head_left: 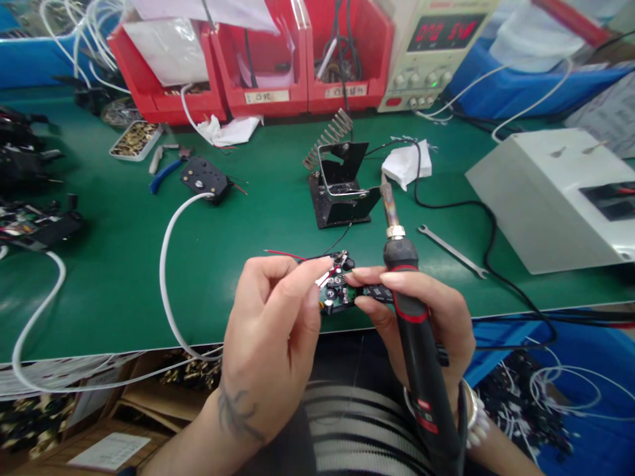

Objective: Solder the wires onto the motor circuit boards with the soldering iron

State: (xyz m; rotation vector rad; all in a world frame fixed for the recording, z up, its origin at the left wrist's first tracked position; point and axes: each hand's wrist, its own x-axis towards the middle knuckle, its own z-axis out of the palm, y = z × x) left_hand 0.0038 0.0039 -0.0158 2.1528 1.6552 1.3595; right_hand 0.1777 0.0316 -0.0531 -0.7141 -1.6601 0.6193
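A small green circuit board [337, 284] in a black housing is held up between both hands, just over the front edge of the bench. My left hand [272, 324] is closed, its thumb and forefinger pinching at the board's left side and partly hiding it. A red wire [284, 254] and a thin black wire [338, 239] stick out from the board. Wrapped round a black soldering iron [414, 330] is my right hand [436, 311], with the iron's tip pointing up and away. Its thumb and forefinger also grip a black part [376, 293] at the board's right side.
Beyond the board stands a soldering iron stand [342, 208] with a coiled spring. A spanner [452, 251] lies right, before a grey box [550, 198]. Left are a wired black module [204, 178], pliers [166, 173] and a brass-parts tray [136, 140]. Red bins [268, 99] and a power supply [426, 66] line the back.
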